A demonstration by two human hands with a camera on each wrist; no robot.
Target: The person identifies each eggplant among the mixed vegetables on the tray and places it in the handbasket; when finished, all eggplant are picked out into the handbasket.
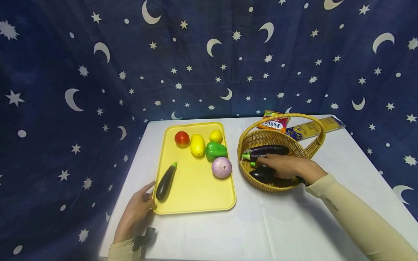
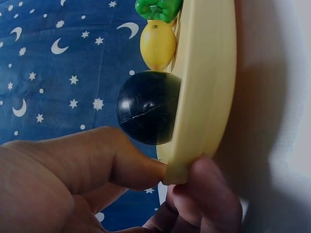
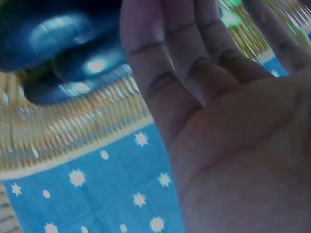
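At the tray's near left corner my left hand [image 1: 133, 212] pinches the rim of the yellow tray [image 1: 196, 194]; the left wrist view shows thumb and fingers on either side of the rim [image 2: 206, 82]. A dark eggplant [image 1: 166, 183] lies on the tray close to that hand. My right hand [image 1: 289, 166] reaches into the wicker basket [image 1: 271, 188], over several eggplants. One eggplant [image 1: 271, 149] lies behind the fingers and another [image 1: 260, 175] in front. In the right wrist view the fingers [image 3: 160, 73] look extended, only slightly bent, beside glossy eggplants [image 3: 63, 34]; their tips are cut off.
On the tray are a tomato [image 1: 181, 139], a yellow oblong fruit [image 1: 197, 145], a lemon [image 1: 216, 136], a green bell pepper [image 1: 216, 151] and a purple onion [image 1: 221, 167]. Behind the basket's tall handle [image 1: 287, 115] lie a snack bag [image 1: 272, 125] and a long yellow packet [image 1: 313, 128].
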